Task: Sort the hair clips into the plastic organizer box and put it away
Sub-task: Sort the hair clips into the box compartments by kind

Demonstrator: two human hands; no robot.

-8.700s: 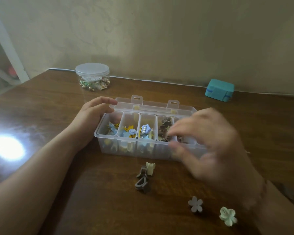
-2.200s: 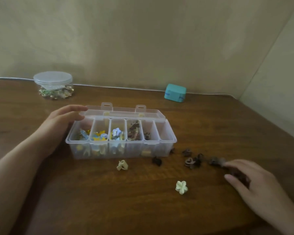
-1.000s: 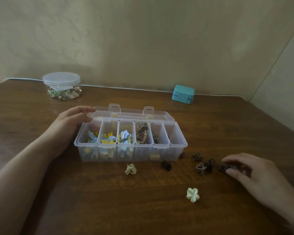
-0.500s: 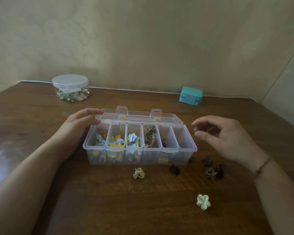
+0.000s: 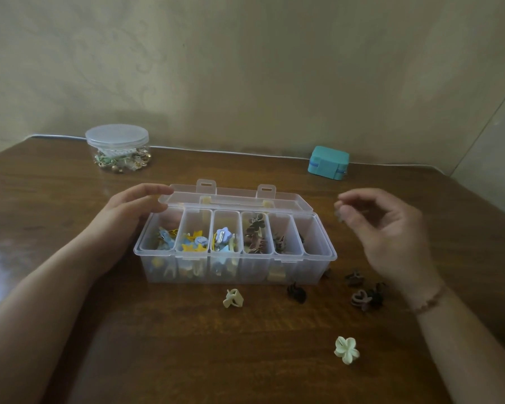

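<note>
Head view: right hand (image 5: 391, 231) raised, fingers (image 5: 359, 221) curled.

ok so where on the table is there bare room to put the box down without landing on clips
Bare wood lies left of the organizer box, around the left forearm, and behind it, between the round jar and the teal case. Crowded: the front right, with the cream clip, dark clips and flower clip.

clear glossy plastic organizer box (image 5: 233, 266) | dark brown polished wooden table (image 5: 187, 345) | matt cream flower-shaped plastic clip (image 5: 346, 350)
</note>
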